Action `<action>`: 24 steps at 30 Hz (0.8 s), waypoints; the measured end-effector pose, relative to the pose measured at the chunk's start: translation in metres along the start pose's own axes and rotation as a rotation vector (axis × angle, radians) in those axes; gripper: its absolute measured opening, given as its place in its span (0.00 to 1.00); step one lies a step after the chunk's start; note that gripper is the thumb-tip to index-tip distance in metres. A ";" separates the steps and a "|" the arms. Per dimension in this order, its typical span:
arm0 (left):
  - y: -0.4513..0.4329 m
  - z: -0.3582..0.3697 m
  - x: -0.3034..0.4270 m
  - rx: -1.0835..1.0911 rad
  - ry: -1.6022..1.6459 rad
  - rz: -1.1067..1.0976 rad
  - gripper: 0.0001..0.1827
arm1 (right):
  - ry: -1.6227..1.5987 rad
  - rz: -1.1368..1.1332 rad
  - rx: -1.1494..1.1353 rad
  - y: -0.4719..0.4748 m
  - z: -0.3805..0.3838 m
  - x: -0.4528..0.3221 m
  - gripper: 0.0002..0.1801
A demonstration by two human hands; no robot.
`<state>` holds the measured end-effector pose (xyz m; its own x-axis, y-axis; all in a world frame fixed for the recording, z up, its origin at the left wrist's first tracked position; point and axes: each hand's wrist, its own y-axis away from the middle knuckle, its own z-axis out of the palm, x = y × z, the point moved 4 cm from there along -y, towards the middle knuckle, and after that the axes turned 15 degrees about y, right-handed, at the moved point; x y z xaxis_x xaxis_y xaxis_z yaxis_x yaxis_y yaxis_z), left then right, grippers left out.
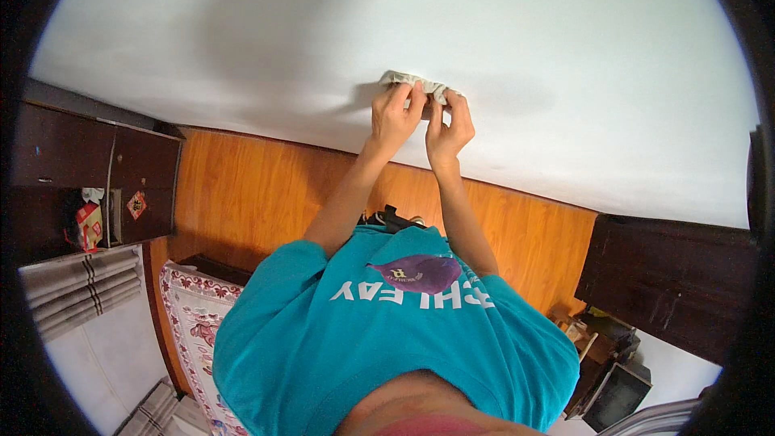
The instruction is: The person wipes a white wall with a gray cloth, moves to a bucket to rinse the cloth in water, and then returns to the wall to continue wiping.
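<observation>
Both bare hands are close together near the upper middle of the view, against a large smooth white surface (575, 72). The fingertips of my left hand (396, 112) pinch a crumpled, pale greenish-white cloth or soft sheet (418, 80). My right hand (450, 127) grips the right end of the same pale material between thumb and fingers. A small brown thing (427, 110) shows partly between the hands, just under the material; what it is cannot be told. Below the hands are the forearms and a teal T-shirt with white lettering and a purple patch (418, 274).
Orange wood-grain boards (260, 181) border the white surface. Dark cabinets stand at left (145, 163) and right (660, 278). At lower left are a floral-edged cover (200, 315) and a striped grey curtain (91, 290); at lower right, a dark-screened box television (616, 396).
</observation>
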<state>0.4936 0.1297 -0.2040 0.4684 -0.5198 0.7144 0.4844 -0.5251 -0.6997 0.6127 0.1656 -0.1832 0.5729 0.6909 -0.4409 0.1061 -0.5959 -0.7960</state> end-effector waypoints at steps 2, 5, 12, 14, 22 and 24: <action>-0.029 -0.015 0.022 0.048 0.030 0.044 0.12 | -0.024 -0.005 0.001 -0.017 0.003 -0.022 0.13; -0.048 -0.037 0.023 0.022 0.043 0.053 0.11 | -0.060 -0.020 0.052 -0.021 0.012 -0.048 0.13; 0.030 -0.075 -0.072 -0.075 0.002 -0.059 0.10 | -0.061 0.042 -0.177 0.049 0.066 -0.037 0.13; -0.007 -0.082 -0.045 -0.021 0.029 -0.025 0.11 | -0.056 -0.002 -0.102 0.026 0.064 -0.054 0.14; -0.043 -0.101 -0.022 0.042 -0.261 0.399 0.12 | -0.020 -0.078 0.036 0.003 0.063 -0.084 0.15; -0.011 -0.110 -0.060 0.044 -0.166 0.280 0.09 | -0.052 -0.095 -0.050 0.023 0.078 -0.079 0.15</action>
<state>0.3788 0.0928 -0.2401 0.7004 -0.5207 0.4881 0.3493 -0.3463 -0.8707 0.5068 0.1291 -0.1988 0.5153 0.7648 -0.3867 0.1993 -0.5458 -0.8139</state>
